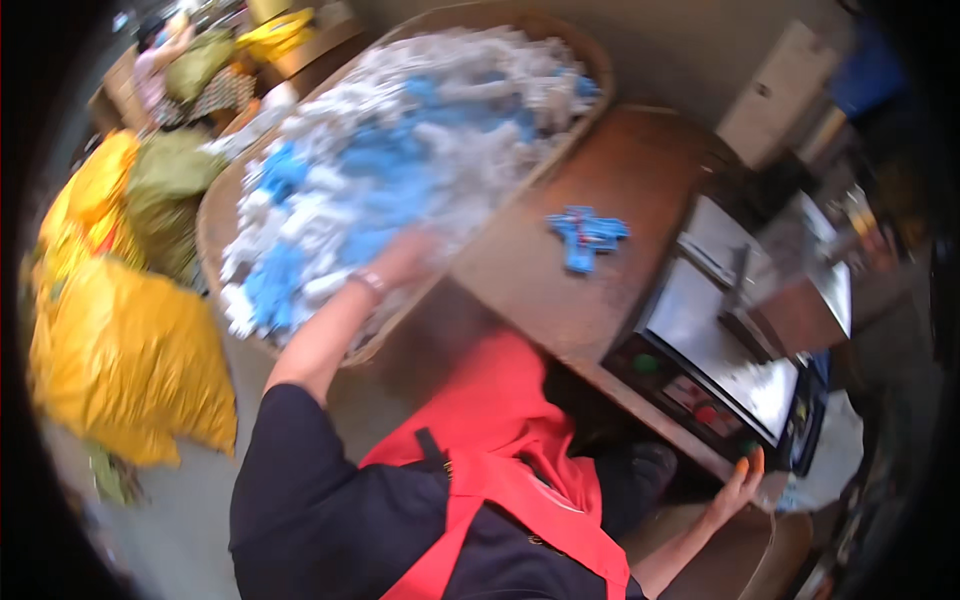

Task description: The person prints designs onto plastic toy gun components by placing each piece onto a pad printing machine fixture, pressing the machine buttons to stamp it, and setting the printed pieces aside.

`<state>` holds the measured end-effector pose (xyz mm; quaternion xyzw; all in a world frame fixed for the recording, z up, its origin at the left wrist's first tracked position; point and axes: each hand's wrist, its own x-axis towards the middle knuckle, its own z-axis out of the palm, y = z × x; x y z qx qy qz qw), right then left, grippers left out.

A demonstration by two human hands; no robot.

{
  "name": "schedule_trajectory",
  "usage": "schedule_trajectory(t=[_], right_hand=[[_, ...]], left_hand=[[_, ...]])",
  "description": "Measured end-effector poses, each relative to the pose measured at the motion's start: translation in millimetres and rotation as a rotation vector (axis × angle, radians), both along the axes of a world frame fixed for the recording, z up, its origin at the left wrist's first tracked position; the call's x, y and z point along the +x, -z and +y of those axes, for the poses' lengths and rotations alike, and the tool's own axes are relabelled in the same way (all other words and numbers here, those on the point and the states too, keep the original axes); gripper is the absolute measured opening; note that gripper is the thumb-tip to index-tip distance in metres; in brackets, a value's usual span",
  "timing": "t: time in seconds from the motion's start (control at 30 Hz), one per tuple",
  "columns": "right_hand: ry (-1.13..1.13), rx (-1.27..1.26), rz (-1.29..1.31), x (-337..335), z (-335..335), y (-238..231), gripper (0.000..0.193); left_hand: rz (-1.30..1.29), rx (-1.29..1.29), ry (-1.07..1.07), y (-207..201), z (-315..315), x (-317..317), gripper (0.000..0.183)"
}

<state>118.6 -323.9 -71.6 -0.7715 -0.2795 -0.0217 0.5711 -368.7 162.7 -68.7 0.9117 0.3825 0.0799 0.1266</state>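
My left hand point(405, 258), smeared by motion, reaches over the near edge of a large brown bin point(212, 235) heaped with soft white pieces point(300, 135) and light blue pieces point(390, 180). Its fingers are too blurred to show whether they hold anything. On the brown table point(540, 265) lies a small crossed stack of blue pieces point(587, 236) with red bits on it. Low at the right, my right hand point(735, 492) has its fingers stretched out, orange at the tips, beside the front corner of a metal-topped machine point(690, 310) with a black front.
Full yellow sacks point(130, 360) and an olive sack point(175, 190) stand left of the bin. Another person point(165, 60) sits at the far left. A metal box-shaped part point(795, 285) rises above the machine. A pale panel point(780, 90) leans at the back right.
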Motion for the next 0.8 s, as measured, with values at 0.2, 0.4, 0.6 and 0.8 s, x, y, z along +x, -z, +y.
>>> schedule_trajectory(t=[0.2, 0.4, 0.6, 0.8], right_hand=[[-0.025, -0.018, 0.005, 10.6, 48.7, -34.8, 0.034], [-0.124, -0.066, -0.515, 62.3, 156.2, -43.8, 0.031], [-0.079, 0.065, -0.569, 88.9, 188.5, -54.1, 0.021], [0.174, 0.106, -0.715, 87.1, 155.5, -85.8, 0.019]], left_hand=[[-0.308, 0.001, 0.105, -142.5, -91.4, 181.8, 0.049], [-0.280, -0.248, 0.103, -125.8, -109.3, 359.9, 0.074], [-0.490, -0.053, 0.532, -85.3, -129.6, 308.1, 0.065], [-0.646, 0.116, 0.428, -70.1, -169.4, 304.6, 0.053]])
